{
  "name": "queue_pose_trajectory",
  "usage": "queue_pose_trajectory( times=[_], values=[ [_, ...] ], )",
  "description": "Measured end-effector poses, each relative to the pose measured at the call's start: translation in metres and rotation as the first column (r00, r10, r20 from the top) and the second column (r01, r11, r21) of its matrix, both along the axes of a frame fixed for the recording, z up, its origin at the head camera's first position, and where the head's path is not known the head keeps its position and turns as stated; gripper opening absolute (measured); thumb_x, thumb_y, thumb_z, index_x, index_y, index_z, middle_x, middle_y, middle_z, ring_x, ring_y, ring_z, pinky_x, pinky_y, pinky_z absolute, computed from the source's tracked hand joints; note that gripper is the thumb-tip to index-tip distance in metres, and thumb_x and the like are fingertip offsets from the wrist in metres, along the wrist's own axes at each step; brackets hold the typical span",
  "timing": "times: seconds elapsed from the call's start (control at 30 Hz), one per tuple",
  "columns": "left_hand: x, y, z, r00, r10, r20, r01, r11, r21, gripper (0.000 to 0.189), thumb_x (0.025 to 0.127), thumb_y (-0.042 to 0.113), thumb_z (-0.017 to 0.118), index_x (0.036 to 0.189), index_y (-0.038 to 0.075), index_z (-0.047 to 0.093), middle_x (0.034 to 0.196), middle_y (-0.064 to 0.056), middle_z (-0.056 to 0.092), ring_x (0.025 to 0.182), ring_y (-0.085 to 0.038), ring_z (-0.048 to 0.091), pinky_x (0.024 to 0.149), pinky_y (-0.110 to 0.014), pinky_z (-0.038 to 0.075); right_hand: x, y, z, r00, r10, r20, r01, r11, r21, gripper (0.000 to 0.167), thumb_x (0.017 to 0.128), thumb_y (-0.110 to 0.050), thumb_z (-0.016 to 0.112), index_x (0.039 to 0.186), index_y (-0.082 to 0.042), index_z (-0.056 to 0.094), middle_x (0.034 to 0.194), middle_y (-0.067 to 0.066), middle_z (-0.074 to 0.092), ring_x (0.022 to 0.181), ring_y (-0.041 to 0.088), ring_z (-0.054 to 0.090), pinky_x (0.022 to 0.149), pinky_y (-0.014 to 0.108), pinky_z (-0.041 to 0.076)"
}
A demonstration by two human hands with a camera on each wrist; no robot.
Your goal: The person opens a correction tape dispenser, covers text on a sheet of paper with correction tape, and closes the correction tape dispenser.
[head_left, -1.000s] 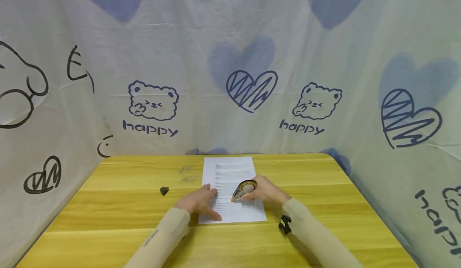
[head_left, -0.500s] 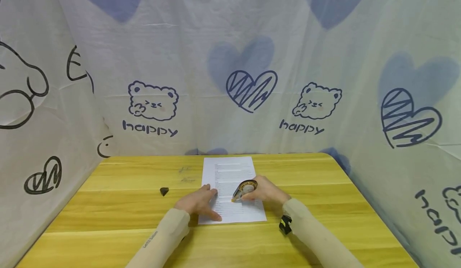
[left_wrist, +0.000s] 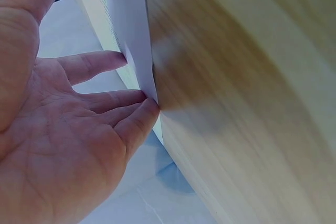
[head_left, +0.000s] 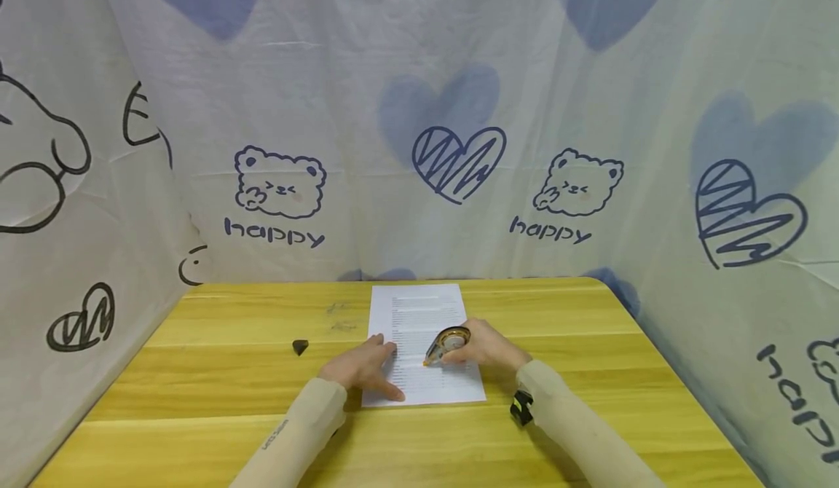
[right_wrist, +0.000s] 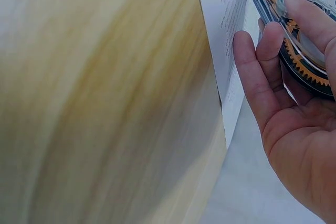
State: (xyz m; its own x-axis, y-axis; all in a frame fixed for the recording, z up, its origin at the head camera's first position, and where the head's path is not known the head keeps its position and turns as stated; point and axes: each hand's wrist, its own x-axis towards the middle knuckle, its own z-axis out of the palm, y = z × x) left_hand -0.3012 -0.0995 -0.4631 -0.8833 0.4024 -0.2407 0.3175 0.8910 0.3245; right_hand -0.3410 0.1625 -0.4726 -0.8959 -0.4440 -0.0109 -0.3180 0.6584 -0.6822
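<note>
A printed sheet of paper lies on the wooden table, its lines of text running across it. My left hand rests on the sheet's left edge with fingers spread; in the left wrist view the fingertips touch the paper near its border. My right hand grips a correction tape dispenser, clear-cased with orange gears showing in the right wrist view. Its orange tip meets the paper around the middle of the lower half. Thumb and fingers wrap the dispenser's casing.
A small black object, perhaps a cap, lies on the table left of the sheet. White cloth with hearts and bear drawings hangs behind the table and on both sides.
</note>
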Motion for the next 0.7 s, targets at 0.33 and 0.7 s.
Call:
queue_pose_trajectory(
  times=[0.33,0.7],
  values=[
    [-0.0001,0.0001,0.0004,1.0,-0.006,-0.002,0.006,1.0,-0.002,0.099,0.071,0.053,0.083,0.148,0.006,0.042,0.159,-0.021,0.026,0.148,-0.035,0.027,0.118,-0.052,0.03,0.0007,0.0027,-0.0002,1.0,0.004,0.002,-0.004,1.0,-0.008,0.021,0.075,-0.025,0.086,0.09,-0.013,0.075,0.081,-0.003,0.073,0.07,0.009,0.063,0.066,0.026,0.055],
    [-0.0013,0.0001,-0.0012,1.0,-0.005,-0.005,0.005,1.0,-0.012,0.099,0.071,0.053,0.083,0.148,0.006,0.042,0.159,-0.021,0.027,0.148,-0.035,0.027,0.118,-0.051,0.031,0.0013,0.0046,0.0006,1.0,-0.012,0.011,0.012,1.0,-0.008,0.023,0.075,-0.026,0.086,0.085,-0.011,0.073,0.077,-0.003,0.071,0.066,0.01,0.059,0.063,0.027,0.053]
  ],
)
